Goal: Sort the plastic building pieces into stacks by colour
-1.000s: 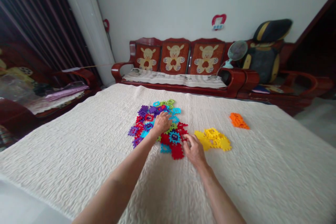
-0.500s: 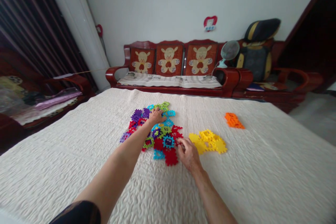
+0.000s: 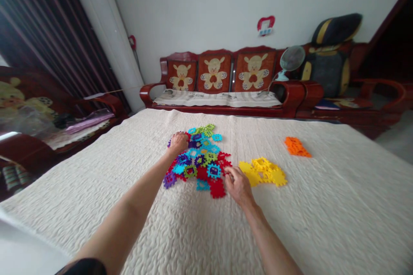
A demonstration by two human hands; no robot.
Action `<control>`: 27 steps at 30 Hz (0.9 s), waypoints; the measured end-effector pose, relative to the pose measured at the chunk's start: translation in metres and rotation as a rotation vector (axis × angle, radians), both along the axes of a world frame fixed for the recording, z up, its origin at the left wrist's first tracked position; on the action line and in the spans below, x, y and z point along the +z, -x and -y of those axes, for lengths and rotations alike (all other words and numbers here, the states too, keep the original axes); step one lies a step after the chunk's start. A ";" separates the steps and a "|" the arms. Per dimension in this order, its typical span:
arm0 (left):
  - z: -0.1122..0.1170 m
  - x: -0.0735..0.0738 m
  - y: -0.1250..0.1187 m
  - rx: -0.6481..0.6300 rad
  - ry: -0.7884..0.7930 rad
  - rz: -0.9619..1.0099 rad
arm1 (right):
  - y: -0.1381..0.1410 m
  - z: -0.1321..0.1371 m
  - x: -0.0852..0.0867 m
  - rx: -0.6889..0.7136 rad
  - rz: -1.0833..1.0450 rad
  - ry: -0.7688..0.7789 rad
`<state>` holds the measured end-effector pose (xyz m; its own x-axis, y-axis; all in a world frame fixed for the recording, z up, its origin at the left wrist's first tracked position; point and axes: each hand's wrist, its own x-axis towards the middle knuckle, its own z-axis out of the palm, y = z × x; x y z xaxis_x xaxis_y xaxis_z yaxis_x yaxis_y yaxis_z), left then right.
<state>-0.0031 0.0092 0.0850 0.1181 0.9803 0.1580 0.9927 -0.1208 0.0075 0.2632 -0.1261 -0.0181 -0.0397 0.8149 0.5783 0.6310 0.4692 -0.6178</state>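
A pile of interlocking plastic building tiles (image 3: 202,172) in red, blue, purple and green lies mid-cover. My left hand (image 3: 179,141) rests on the pile's far left side, fingers loosely bent over purple and red tiles; its fingertips are partly hidden. At the right edge, my right hand (image 3: 239,184) is beside red tiles, with its fingers bent and the thumb apart. No tile shows in its grasp. Just right of that hand lies a group of yellow tiles (image 3: 278,175). Farther right is a small stack of orange tiles (image 3: 297,147).
The tiles lie on a broad surface under a cream quilted cover (image 3: 129,154). Behind it stands a dark red wooden sofa (image 3: 214,109) with bear cushions (image 3: 213,75). A small fan (image 3: 292,58) is at the sofa's right end. An armchair (image 3: 24,148) stands left.
My left hand has moved left and slightly nearer across the pile, uncovering blue and purple tiles. Several left-side tiles have shifted. My right hand stays by the red edge. The view has turned slightly.
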 end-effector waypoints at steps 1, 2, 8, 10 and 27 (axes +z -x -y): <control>0.002 0.000 0.000 0.011 -0.021 -0.024 | 0.000 0.000 0.000 -0.001 0.001 0.001; 0.003 0.000 -0.001 0.010 -0.050 -0.044 | 0.000 0.000 0.000 -0.002 0.001 0.001; 0.003 -0.009 -0.036 -0.197 0.023 -0.010 | 0.000 0.001 0.001 -0.006 -0.001 0.006; 0.001 -0.014 -0.048 -0.183 0.083 -0.014 | 0.000 0.001 0.002 -0.009 -0.003 0.008; 0.010 0.002 -0.017 0.048 0.025 -0.007 | 0.001 0.001 0.004 -0.014 -0.011 0.004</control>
<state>0.0136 -0.0007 0.0868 0.0715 0.9886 0.1324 0.9974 -0.0726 0.0028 0.2623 -0.1273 -0.0139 -0.0221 0.8173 0.5757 0.6310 0.4581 -0.6261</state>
